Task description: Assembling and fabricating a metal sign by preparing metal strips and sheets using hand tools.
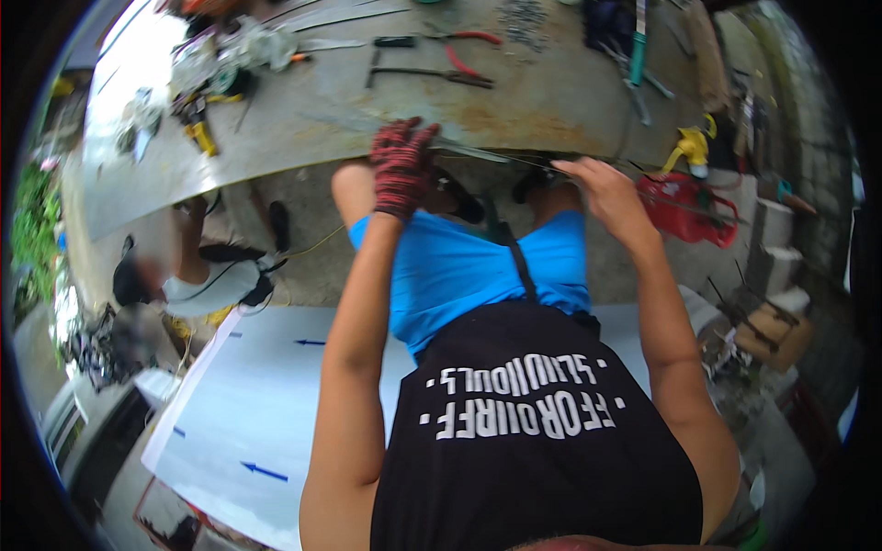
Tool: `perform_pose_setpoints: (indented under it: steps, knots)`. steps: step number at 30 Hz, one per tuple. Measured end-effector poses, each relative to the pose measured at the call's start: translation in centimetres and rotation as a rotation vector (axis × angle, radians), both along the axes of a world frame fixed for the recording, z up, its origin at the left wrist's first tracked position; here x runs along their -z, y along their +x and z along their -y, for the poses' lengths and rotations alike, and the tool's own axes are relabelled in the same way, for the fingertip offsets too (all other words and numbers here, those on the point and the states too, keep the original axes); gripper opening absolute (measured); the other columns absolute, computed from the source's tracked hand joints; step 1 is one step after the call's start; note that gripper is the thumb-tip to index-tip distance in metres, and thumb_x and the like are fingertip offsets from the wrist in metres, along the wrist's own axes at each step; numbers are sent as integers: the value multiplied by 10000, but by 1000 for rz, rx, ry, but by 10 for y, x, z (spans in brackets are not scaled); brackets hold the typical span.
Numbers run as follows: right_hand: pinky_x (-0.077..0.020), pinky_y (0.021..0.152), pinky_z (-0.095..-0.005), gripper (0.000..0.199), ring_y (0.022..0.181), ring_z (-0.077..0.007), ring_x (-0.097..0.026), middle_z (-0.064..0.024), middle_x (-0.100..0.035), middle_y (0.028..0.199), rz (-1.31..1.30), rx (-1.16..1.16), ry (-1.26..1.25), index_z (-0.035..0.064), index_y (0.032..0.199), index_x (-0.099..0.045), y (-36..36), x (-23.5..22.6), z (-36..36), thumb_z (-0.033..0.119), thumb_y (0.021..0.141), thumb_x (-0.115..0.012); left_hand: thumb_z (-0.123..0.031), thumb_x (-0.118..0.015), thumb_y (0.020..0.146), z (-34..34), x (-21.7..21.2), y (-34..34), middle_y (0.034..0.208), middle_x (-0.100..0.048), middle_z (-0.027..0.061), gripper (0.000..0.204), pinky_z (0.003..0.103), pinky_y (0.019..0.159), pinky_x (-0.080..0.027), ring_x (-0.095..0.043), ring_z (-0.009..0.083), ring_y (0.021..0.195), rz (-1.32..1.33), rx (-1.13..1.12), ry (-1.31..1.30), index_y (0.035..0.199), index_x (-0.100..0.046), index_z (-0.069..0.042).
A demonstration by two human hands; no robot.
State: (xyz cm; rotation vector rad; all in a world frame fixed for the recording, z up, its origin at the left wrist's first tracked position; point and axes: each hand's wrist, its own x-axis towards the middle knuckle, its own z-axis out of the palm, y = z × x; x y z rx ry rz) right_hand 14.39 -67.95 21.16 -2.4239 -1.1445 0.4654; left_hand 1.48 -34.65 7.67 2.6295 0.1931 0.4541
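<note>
My left hand (401, 167), in a red and black knit glove, is closed at the near edge of the metal-topped table. A flat, pale strip (473, 151) runs out from under its fingers to the right. My bare right hand (608, 191) is just off the same edge, thumb and forefinger pinched together on a thin yellowish wire (528, 163). The wire stretches toward the strip and my left hand. Where it ends is hidden by the glove.
On the table (303, 119) lie red-handled pliers (467, 53), a dark hacksaw frame (427, 75), a yellow-black tool (197, 124) and a pile of small metal pieces (524, 20). A red container (684, 209) stands at right. Another person (207, 285) crouches at left, beside a white panel (266, 386).
</note>
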Motion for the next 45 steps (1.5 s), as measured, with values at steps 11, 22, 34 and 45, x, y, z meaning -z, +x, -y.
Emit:
perform_pose_setpoints:
  steps: [11, 22, 34, 45]
  knots:
    - [-541, 898, -444, 388, 1005, -316, -672, -93, -671, 1040, 3, -83, 21, 161, 1247, -697, -5, 28, -90, 31, 914, -546, -297, -872, 739, -44, 4, 25, 1071, -715, 105, 276, 479, 926, -492, -629, 361, 1075, -227, -285, 124, 980, -780, -198]
    - [-550, 880, -463, 393, 1006, -324, -676, -94, -673, 1044, 4, -136, 12, 169, 1250, -696, -12, 24, -103, 35, 914, -542, -413, -909, 642, -52, -12, 9, 1199, -666, 98, 496, 493, 1011, -427, -561, 361, 1176, -299, -143, 43, 1059, -745, -200]
    - [-518, 847, -467, 440, 970, -365, -639, -145, -623, 972, -43, -82, -42, 148, 1280, -680, -2, 24, -72, 7, 899, -509, -443, -921, 636, -78, -12, 5, 1276, -632, 174, 600, 511, 1062, -425, -527, 405, 1246, -382, -292, -38, 1114, -737, -131]
    - [-530, 873, -437, 419, 998, -359, -674, -160, -677, 1057, -156, -64, -13, 127, 1307, -660, 0, 24, -73, -24, 957, -487, -333, -899, 665, -92, 0, -6, 1348, -617, 146, 567, 484, 1089, -437, -551, 376, 1273, -134, -505, -74, 1171, -724, -146]
